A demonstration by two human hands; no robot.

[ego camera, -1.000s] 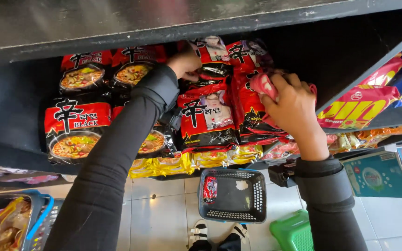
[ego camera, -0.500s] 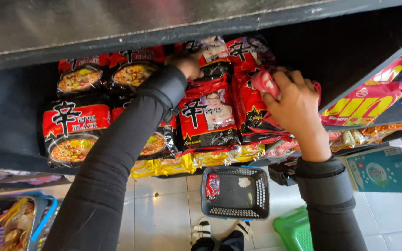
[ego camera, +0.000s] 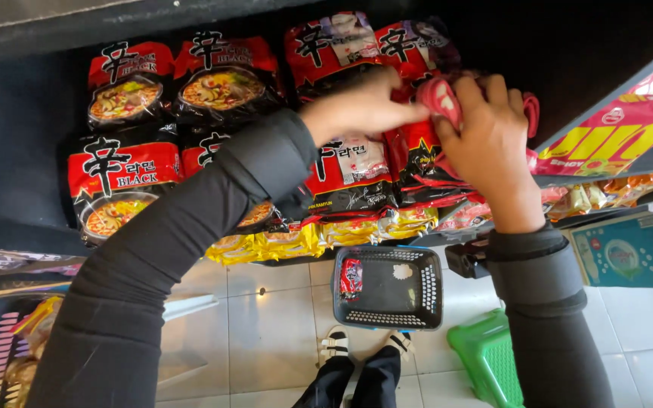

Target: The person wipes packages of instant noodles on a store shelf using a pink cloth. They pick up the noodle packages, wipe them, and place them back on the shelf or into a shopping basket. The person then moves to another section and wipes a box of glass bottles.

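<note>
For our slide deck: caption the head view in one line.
Both hands, left and right, grip a red noodle packet on a stocked shelf.

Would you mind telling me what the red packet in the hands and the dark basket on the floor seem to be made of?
The red noodle packet looks like thin glossy plastic film: it crinkles and shines under both hands. The dark basket appears to be rigid moulded plastic, matte, with perforated lattice walls.
</note>
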